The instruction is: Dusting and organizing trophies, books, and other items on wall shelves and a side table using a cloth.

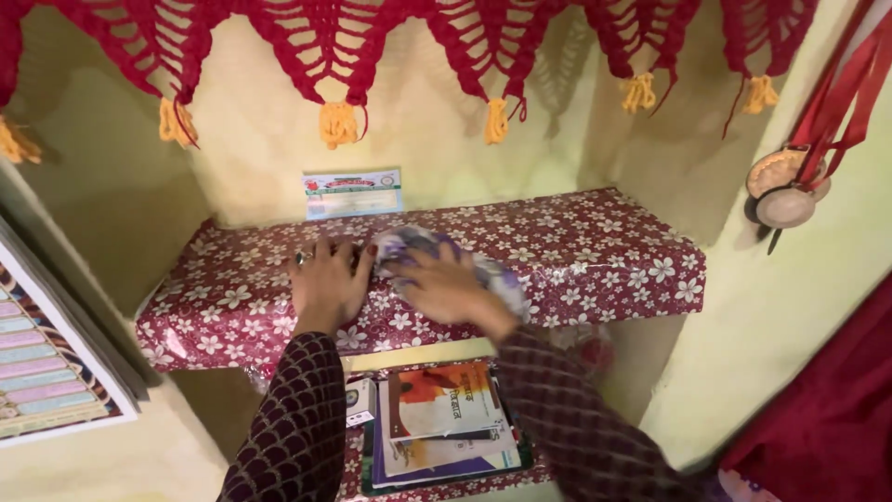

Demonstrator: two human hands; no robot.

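My left hand (327, 282) lies flat, fingers spread, on the floral shelf (595, 244); my right hand (450, 290) presses a cloth (409, 244).

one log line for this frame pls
left hand: flat on floral shelf cover | right hand: pressing cloth, blurred | below: books

Above my alcove hung a red crochet valance (409, 46) with yellow tassels (338, 124). A small printed card (352, 192) leaned against the back wall at the rear edge of the flower-patterned shelf (613, 246). On the lower shelf, below the front edge, lay a stack of books (444, 423) beside a small box (360, 400). Medals (785, 191) on red ribbons hung on the wall to my right, and a framed chart (46, 358) stood at my left.
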